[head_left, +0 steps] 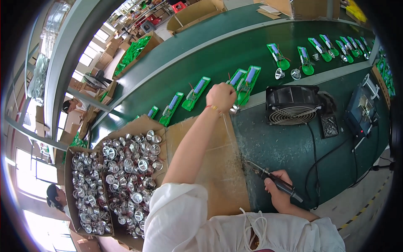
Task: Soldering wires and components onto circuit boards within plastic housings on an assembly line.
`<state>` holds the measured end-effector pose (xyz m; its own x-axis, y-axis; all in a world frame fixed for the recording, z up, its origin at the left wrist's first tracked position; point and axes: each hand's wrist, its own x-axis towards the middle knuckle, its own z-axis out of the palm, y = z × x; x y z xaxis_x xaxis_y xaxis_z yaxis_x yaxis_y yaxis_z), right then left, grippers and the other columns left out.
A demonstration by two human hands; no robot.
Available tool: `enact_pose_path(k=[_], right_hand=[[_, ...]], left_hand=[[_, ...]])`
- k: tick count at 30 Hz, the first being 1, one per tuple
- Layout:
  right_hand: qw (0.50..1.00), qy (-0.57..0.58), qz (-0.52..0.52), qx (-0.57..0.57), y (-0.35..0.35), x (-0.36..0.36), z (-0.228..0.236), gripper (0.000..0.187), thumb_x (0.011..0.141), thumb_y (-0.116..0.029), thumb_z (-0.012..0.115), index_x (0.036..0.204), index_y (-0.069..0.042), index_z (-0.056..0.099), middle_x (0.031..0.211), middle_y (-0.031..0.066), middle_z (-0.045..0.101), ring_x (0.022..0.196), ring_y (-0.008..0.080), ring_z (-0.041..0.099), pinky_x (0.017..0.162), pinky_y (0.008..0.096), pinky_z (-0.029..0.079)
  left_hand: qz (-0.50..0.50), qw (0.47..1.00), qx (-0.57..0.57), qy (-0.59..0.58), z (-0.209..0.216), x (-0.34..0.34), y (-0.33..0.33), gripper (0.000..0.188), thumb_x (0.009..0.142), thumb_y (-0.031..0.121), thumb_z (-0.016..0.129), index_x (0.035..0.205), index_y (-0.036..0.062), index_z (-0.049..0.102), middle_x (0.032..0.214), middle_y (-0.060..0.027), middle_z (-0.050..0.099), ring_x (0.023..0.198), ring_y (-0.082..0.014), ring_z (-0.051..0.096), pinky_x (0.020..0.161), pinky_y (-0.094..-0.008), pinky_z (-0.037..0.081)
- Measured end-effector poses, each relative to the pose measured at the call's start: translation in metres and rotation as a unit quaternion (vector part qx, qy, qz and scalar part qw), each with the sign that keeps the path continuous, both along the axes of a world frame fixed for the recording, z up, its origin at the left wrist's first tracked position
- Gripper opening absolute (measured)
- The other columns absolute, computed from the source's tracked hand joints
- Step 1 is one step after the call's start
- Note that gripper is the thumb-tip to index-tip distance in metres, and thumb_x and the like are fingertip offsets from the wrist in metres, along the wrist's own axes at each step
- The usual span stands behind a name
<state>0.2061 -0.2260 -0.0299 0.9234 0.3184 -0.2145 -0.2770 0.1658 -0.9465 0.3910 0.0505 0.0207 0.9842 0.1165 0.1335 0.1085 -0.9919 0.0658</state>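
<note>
My left hand (221, 97) reaches out over the green conveyor belt, fingers curled closed. It is right beside a green plastic housing (250, 80) with a purple-blue cylinder in it, which overlaps a second housing behind. The fingertips are hidden, so what they grip cannot be made out. A shiny reflector cup (234, 109) shows just below the hand. On the right, my right hand (280, 189) is wrapped round the dark handle of a soldering iron (286, 187). Its bent metal tip points left over the bench, near the edge of a cardboard sheet (210, 159).
A divided cardboard box (105, 197) full of reflector cups stands at the left. A black fan (292, 105) sits beyond the iron, with a blue-grey machine (360, 110) farther right. Black cables (315, 168) cross the bench. More green housings (279, 59) line the belt.
</note>
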Motion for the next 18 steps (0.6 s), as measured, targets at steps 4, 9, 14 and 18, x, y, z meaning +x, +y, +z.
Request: enact_pose_path(k=[4, 9, 14, 18], right_hand=[[1.000, 0.004, 0.002, 0.020, 0.003, 0.003, -0.002, 0.020, 0.079, -0.010, 0.066, 0.088, -0.002, 0.050, 0.071, 0.0022, 0.056, 0.063, 0.0054, 0.050, 0.056, 0.0203, 0.042], [1.000, 0.028, 0.004, 0.015, -0.001, 0.005, -0.004, 0.020, 0.080, -0.013, 0.066, 0.088, -0.002, 0.051, 0.072, 0.0014, 0.056, 0.064, 0.0048, 0.049, 0.057, 0.0197, 0.041], [1.000, 0.006, 0.016, 0.008, 0.004, 0.007, 0.002, 0.020, 0.080, -0.013, 0.066, 0.089, -0.002, 0.051, 0.072, 0.0015, 0.055, 0.065, 0.0053, 0.049, 0.058, 0.0203, 0.042], [1.000, -0.016, 0.004, -0.012, 0.005, 0.002, 0.003, 0.018, 0.079, -0.008, 0.064, 0.090, -0.002, 0.051, 0.072, 0.0019, 0.055, 0.063, 0.0065, 0.051, 0.056, 0.0211, 0.042]], left_hand=[[-0.002, 0.991, -0.091, -0.097, -0.025, 0.050, 0.012, 0.021, 0.078, 0.028, 0.057, 0.085, 0.0121, 0.068, 0.083, -0.0150, 0.064, 0.080, -0.0342, 0.060, 0.071, -0.0403, 0.049], [0.059, 0.972, -0.173, -0.146, 0.006, 0.025, 0.034, 0.027, 0.075, 0.031, 0.062, 0.088, 0.0081, 0.066, 0.084, -0.0115, 0.065, 0.077, -0.0286, 0.062, 0.070, -0.0371, 0.049], [0.072, 0.992, -0.101, -0.013, -0.031, -0.008, 0.068, 0.021, 0.072, 0.028, 0.061, 0.079, 0.0100, 0.069, 0.075, -0.0116, 0.065, 0.074, -0.0287, 0.063, 0.069, -0.0380, 0.050], [0.127, 0.987, -0.095, -0.032, -0.022, -0.046, 0.041, 0.017, 0.070, 0.024, 0.057, 0.073, 0.0107, 0.068, 0.071, -0.0121, 0.064, 0.070, -0.0302, 0.062, 0.065, -0.0388, 0.050]])
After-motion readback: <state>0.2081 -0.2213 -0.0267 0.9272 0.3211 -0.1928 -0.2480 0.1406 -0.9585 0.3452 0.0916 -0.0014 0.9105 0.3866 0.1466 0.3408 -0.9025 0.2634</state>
